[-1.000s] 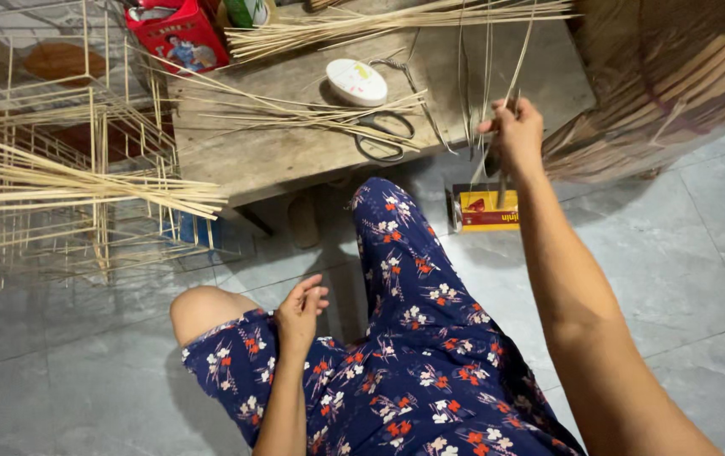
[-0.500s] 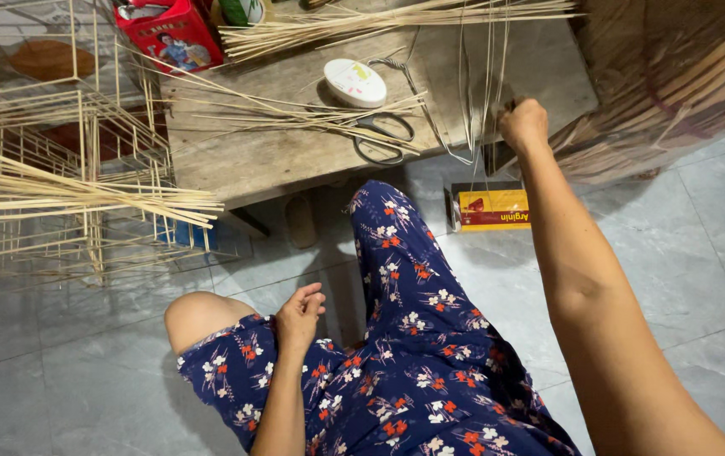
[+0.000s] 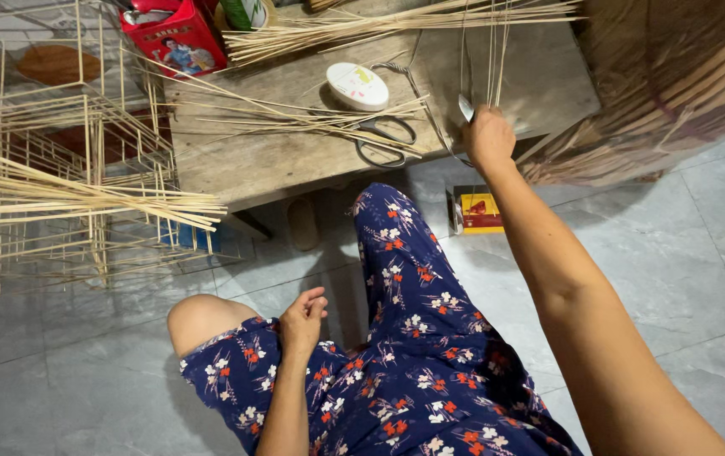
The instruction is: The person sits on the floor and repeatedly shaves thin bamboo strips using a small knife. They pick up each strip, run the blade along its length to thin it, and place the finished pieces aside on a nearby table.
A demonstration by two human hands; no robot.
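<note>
My right hand (image 3: pixel 487 137) reaches out to the front edge of a low wooden table (image 3: pixel 252 165) and is closed around a few thin bamboo sticks (image 3: pixel 494 51) that stand up from the fist, with a small metal blade tip showing beside them. My left hand (image 3: pixel 303 319) rests loosely curled on my thigh, on dark blue floral trousers (image 3: pixel 413 321), and holds nothing. Black-handled scissors (image 3: pixel 383 139) and a white oval case (image 3: pixel 357 86) lie on the table to the left of my right hand, among loose sticks.
A bamboo-stick frame (image 3: pixel 84 169) with a bundle of sticks laid across stands at the left. A red tin (image 3: pixel 172 34) sits at the table's back. Woven bamboo ware (image 3: pixel 666 93) fills the right. A yellow-red box (image 3: pixel 480 211) lies on the grey tiled floor.
My right hand has moved slightly up and right with the sticks, from over the floor to the table's edge. The left hand stays on my thigh.
</note>
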